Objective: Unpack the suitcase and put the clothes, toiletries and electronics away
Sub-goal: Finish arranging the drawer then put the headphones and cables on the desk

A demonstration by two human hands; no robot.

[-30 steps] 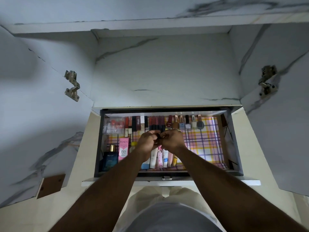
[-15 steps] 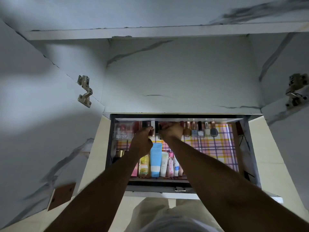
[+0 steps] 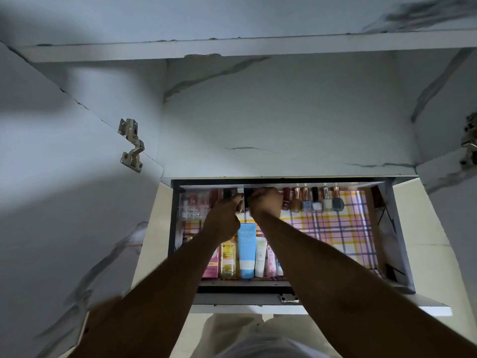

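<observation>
An open drawer [image 3: 398,236] with a pink and yellow plaid liner [image 3: 335,228] holds toiletries. Along its back stands a row of dark lipstick tubes [image 3: 227,193] and nail polish bottles [image 3: 312,202]. My left hand [image 3: 224,215] reaches into that back row, its fingers curled round a dark tube. Right beside it, my right hand [image 3: 265,202] is curled over another dark tube [image 3: 247,195] in the same row. Both hands hide the tubes under them. A front row has a blue tube [image 3: 246,249], a yellow bottle [image 3: 228,257] and a pink box [image 3: 210,267].
A clear plastic box [image 3: 193,205] sits in the drawer's back left corner. The liner's right half is bare. Marble-patterned cabinet doors stand open at the left [image 3: 64,189] and right [image 3: 454,215], with metal hinges [image 3: 131,146]. A shelf compartment [image 3: 284,112] lies above the drawer.
Both hands moved from the middle of the drawer, where they held a small dark thing together, to the back row of tubes. The view shifted slightly downward.
</observation>
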